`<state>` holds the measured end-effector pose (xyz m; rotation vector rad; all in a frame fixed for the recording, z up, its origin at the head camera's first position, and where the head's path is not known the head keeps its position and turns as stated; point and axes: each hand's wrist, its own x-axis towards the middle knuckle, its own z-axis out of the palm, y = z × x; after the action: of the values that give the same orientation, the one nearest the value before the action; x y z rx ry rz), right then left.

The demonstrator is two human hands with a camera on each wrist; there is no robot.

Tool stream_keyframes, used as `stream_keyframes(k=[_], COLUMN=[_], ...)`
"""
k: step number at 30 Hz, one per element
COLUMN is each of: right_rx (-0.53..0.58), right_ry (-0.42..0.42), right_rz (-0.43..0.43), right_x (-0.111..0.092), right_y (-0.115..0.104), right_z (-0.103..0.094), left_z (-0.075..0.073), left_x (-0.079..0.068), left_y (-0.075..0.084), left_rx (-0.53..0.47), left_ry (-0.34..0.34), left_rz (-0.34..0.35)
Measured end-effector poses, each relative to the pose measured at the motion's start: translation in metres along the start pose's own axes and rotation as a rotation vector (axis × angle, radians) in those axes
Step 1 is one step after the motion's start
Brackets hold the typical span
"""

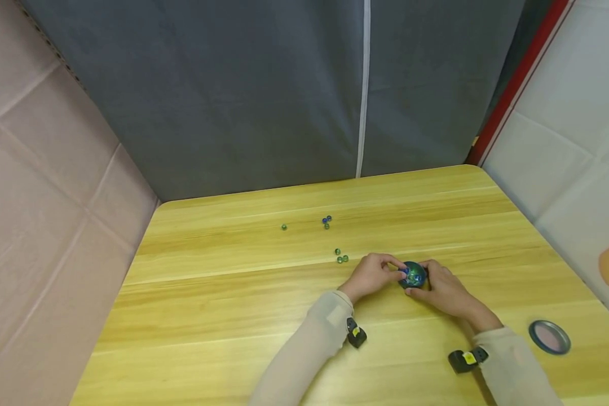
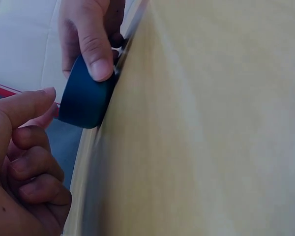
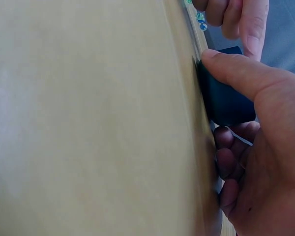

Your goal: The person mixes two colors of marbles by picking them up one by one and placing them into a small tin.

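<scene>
A small round dark-blue tin (image 2: 86, 98) stands on the table with its top off. Green and blue marbles (image 1: 414, 274) show inside it in the head view. My right hand (image 1: 446, 290) grips the tin's side from the right, its thumb near and fingers beyond. Over the left rim, the thumb and forefinger of my left hand (image 1: 373, 275) pinch a blue marble (image 1: 404, 271). The other left fingers are curled, as the left wrist view shows. In that view the tin's wall hides the fingertips' grip.
A round lid (image 1: 550, 337) lies on the table to the right, beside my right forearm. Green marbles (image 1: 342, 259) sit in a loose group left of the tin. Farther back are blue marbles (image 1: 327, 219) with a greenish one, and a lone marble (image 1: 284, 227).
</scene>
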<state>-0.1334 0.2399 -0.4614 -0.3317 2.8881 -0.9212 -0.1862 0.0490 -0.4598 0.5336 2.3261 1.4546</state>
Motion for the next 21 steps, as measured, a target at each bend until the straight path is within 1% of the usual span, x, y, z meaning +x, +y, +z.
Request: stream_keyframes(k=[5,10,15,21], right_rx=[0.007,0.015,0.02,0.012], right_ry=[-0.002,-0.011,-0.022,-0.011], right_rz=[0.001,0.018,0.029,0.023], right_x=[0.0,-0.001,-0.001,0.0], right_y=[0.001,0.0,-0.001,-0.001], right_z=[0.001,0.0,0.0,0.0], left_z=[-0.012,-0.026,-0.039,-0.054], left_x=[0.001,0.001,-0.002,-0.005], left_y=[-0.001,-0.003,-0.007,-0.012], left_rx=[-0.021,-0.016,-0.037,-0.03], left_ry=[0.015,0.039,0.052,0.08], left_rz=[0.001,0.009,-0.016,-0.033])
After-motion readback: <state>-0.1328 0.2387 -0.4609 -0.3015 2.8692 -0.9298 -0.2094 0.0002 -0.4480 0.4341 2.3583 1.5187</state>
